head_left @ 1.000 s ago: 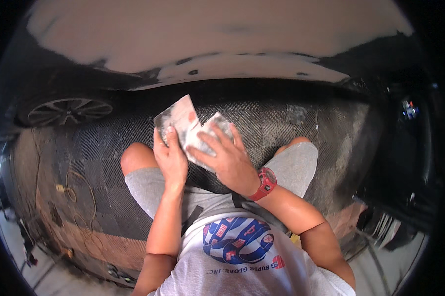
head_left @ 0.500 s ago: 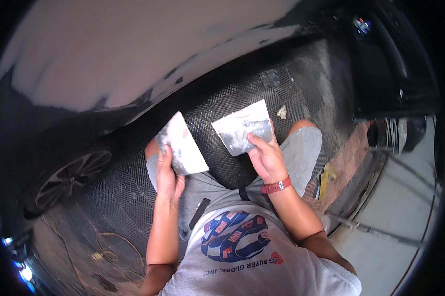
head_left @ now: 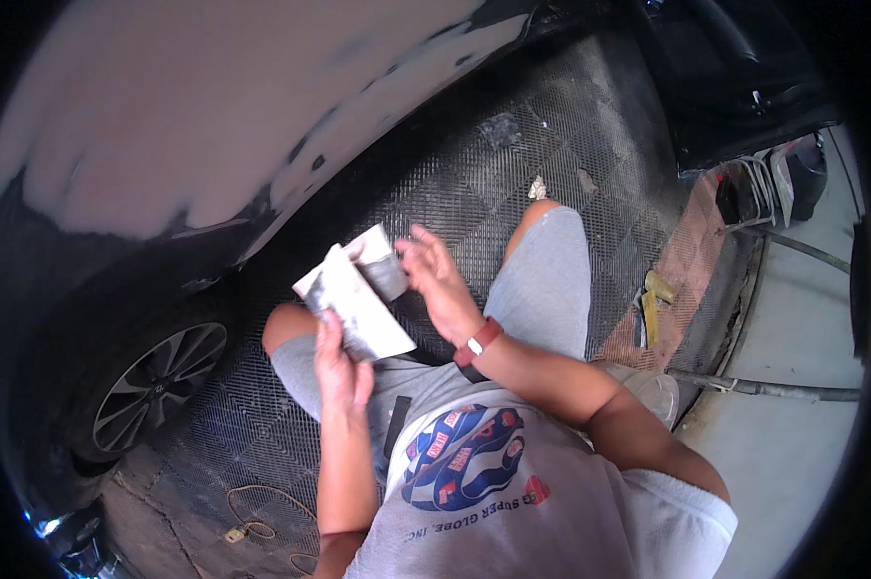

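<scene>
Two flat, pale rectangular boards smeared with dark grey lie overlapped in front of my lap. My left hand (head_left: 341, 365) is closed on the front board (head_left: 358, 314), its thumb pressed over the lower left edge. Tucked partly behind that one, the rear board (head_left: 382, 265) shows its upper part, and whether my left fingers hold it too is hidden. My right hand (head_left: 437, 287), a red-banded watch on its wrist, is beside the rear board's right edge. Its fingers are apart and slightly blurred, with nothing gripped in them.
A dark car body (head_left: 175, 116) with wide pinkish-grey patches fills the upper left, its wheel (head_left: 161, 386) below. Ribbed black matting (head_left: 455, 203) covers the floor. A yellow-handled tool (head_left: 652, 309) lies at right, near a hose (head_left: 763, 388); a thin cord (head_left: 262, 494) lies lower left.
The right-hand board has moved left and now sits behind the left one. My right hand has let go of it and its fingers have spread. The view has shifted.
</scene>
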Demonstrator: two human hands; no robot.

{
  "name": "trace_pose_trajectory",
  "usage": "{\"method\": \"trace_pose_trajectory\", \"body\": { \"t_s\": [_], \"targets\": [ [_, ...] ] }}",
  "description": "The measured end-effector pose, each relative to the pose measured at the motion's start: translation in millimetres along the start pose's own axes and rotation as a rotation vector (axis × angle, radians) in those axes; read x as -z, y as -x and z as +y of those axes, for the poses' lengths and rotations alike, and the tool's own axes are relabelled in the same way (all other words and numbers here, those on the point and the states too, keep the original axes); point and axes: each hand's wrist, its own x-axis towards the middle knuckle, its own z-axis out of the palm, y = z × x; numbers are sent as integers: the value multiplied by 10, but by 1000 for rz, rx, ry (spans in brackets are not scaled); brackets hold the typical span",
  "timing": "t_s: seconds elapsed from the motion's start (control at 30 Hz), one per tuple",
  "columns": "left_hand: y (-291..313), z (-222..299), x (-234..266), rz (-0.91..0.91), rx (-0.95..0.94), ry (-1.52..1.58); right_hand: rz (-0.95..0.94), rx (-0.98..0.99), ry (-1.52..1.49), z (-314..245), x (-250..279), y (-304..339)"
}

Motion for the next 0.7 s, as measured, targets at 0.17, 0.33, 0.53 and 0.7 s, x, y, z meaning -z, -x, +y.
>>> {"method": "trace_pose_trajectory", "body": {
  "t_s": [0.17,0.33,0.53,0.7],
  "targets": [
    [446,348,427,43,-289,-92,122,241,387,-693,310,-1176],
    [1020,337,1112,146,-344,-58,361,523,504,-1403,466,-2674],
    [1220,218,1170,115,-426,66,461,584,378,-1711,134,-3372],
    [1254,232,1246,228,-436,86,502,627,390,-933,-640,-2956]
  ]
}}
